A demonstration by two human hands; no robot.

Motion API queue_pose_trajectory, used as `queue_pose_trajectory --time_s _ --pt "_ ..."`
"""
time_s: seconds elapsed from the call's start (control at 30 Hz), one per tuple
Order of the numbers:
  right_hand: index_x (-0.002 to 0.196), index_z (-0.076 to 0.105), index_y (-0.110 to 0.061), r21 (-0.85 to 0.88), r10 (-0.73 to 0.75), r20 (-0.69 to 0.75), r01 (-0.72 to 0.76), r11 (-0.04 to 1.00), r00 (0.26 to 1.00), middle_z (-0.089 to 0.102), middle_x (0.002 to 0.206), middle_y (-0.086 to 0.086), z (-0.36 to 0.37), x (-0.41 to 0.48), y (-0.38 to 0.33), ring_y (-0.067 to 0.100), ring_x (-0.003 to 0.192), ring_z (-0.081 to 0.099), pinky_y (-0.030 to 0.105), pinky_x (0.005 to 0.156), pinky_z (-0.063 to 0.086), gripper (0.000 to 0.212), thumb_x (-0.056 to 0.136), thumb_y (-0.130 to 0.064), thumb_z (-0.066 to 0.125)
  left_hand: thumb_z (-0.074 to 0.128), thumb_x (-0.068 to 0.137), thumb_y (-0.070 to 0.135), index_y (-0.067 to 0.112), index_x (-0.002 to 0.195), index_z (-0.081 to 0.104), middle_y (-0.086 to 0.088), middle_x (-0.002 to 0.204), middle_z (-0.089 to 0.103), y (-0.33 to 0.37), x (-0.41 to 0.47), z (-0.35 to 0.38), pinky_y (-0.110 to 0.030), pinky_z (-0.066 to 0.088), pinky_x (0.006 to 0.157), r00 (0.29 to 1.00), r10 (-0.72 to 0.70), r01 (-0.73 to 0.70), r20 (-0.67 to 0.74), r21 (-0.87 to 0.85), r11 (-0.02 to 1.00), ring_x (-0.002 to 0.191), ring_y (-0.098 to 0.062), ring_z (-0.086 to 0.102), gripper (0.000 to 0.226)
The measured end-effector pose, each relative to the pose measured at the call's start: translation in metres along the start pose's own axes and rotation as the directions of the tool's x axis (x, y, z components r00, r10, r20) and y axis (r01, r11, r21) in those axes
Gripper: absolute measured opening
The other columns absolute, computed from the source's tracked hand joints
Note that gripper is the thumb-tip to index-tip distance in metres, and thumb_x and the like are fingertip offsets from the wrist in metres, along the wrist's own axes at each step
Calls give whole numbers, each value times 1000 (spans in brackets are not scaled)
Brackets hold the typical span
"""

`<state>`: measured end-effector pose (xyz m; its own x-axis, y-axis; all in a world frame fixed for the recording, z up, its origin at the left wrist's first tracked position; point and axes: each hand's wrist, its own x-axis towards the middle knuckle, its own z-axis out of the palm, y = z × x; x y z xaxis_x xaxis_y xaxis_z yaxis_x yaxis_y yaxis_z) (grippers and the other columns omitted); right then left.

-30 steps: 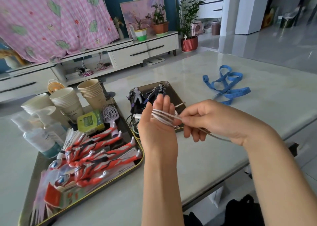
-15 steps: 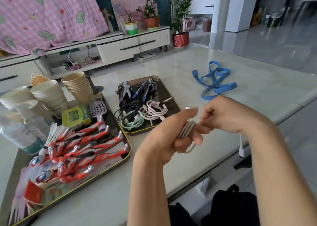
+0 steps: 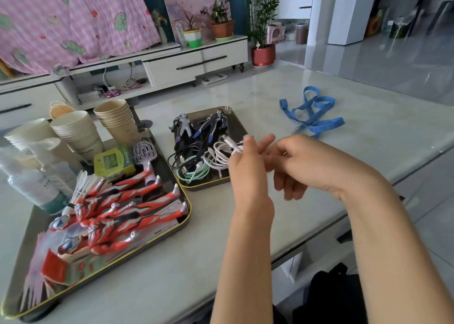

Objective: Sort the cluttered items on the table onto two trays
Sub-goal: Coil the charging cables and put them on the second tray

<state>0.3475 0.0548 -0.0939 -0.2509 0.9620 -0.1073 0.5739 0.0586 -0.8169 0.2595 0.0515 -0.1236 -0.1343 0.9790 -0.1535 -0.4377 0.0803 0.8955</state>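
My left hand (image 3: 245, 173) is raised at the right edge of the small tray (image 3: 213, 185), back toward me, fingers pointing up. It holds a white cable (image 3: 231, 143) whose plug end sticks out to the left over the tray. My right hand (image 3: 309, 162) is pressed against the left hand's palm side, its lower fingers hanging loosely curled. Its thumb and forefinger are hidden behind the left hand. In the small tray lie coiled white cables (image 3: 218, 160), a green cable (image 3: 196, 173), a black cable (image 3: 175, 157) and two dark toy figures (image 3: 184, 127).
The large tray (image 3: 188, 202) at left holds red toy figures (image 3: 122, 200), a hairbrush (image 3: 145, 151), a green box (image 3: 113, 161) and packets. Stacked paper cups (image 3: 76, 132) and a bottle (image 3: 36, 183) stand behind it. A blue measuring tape (image 3: 312, 117) lies at far right. The table edge runs close below my arms.
Both hands have moved away from me toward the small tray. The left hand has turned upright with the cable's plug now over the tray. The dangling cable end is no longer seen.
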Motion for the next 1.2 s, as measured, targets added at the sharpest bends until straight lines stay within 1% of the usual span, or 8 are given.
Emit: queue_pose_trajectory --time_s 0.1,0.23,0.43,0.57,0.77,0.93,1.07,1.2 --pt "81 61 -4 64 -51 68 47 997 996 56 50 -2 -1 -1 -1 9 38 51 17 37 39 23 95 -19 52 32 102 20 9 100 50 2 69 66 6 5 -5 -18 52 57 1000 -5 11 17 -379 925 58 -5 66 21" --pt "80 68 -9 87 -65 173 51 995 983 58 53 -4 -9 -4 2 8 46 52 15 44 41 24 93 -21 53 31 99 19 9 89 52 3 57 46 12 4 -19 -20 42 57 1000 1 11 19 -620 785 45 -9 52 25" --pt "76 64 -9 249 -118 276 48 967 954 53 51 -2 -13 -6 2 9 45 44 15 44 39 28 66 -36 65 37 95 25 12 62 51 6 32 31 19 1 -38 -16 27 35 977 37 151 209 -807 572 26 -6 31 39" --pt "78 63 -10 341 -172 271 73 937 947 55 52 -3 -19 -9 7 6 44 47 13 44 39 26 62 -19 81 40 96 25 10 58 49 0 31 38 13 3 -45 -23 29 38 898 171 300 406 -847 439 26 -14 37 42" --pt "68 61 -11 695 -102 -43 103 711 994 57 53 1 -21 0 9 5 43 44 12 41 34 19 52 -13 72 47 92 22 9 54 47 -5 32 43 14 6 -46 -25 32 45 819 239 347 522 -781 519 31 -18 45 40" --pt "67 70 -13 901 -127 -46 96 422 991 53 56 -4 0 10 -6 4 48 45 13 43 36 7 64 -16 65 46 91 23 12 48 45 -1 30 41 13 7 -44 -23 34 44 822 235 323 518 -765 557 30 -14 44 45" --pt "96 70 -19 721 -126 -136 186 668 983 61 64 -9 8 9 -8 3 58 52 16 56 43 16 89 -15 56 45 92 25 17 43 38 5 26 30 18 0 -41 -19 27 34 935 187 150 302 -813 563 23 -9 32 50" --pt "106 62 -16 656 -238 -164 286 699 957 58 58 -5 10 2 -15 6 52 48 15 50 40 18 93 -11 50 48 84 25 20 42 35 7 25 23 23 -2 -37 -16 20 31 980 176 -32 92 -802 596 21 -8 23 45"
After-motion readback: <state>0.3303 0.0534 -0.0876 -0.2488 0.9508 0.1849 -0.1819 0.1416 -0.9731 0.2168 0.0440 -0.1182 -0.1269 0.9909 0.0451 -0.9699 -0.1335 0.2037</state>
